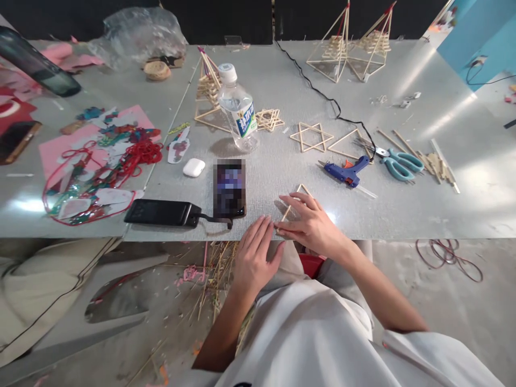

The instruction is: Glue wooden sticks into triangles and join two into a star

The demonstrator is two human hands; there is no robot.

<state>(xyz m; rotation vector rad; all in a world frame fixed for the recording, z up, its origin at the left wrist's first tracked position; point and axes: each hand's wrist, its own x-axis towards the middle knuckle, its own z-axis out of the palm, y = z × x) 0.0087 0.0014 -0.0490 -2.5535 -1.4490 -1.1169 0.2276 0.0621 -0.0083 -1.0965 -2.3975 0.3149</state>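
Observation:
A small triangle of thin wooden sticks (285, 213) lies at the table's front edge, partly covered by my right hand (312, 221). The fingers of that hand reach over it and hold it against the tabletop, touching its near left corner. My left hand (255, 255) rests at the edge just left of that corner, fingers stretched out, with nothing visible in it. Beyond my right hand lie a blue glue gun (345, 172), a six-pointed stick star (313, 137) and another stick triangle (344, 145).
Pliers (403, 164) and loose sticks (437, 164) lie right. A water bottle (239, 115), phone (229, 188), power bank (161, 213) and earbud case (194, 167) are left. Stick pyramids (337, 48) stand behind; a black cord (318, 88) crosses the table.

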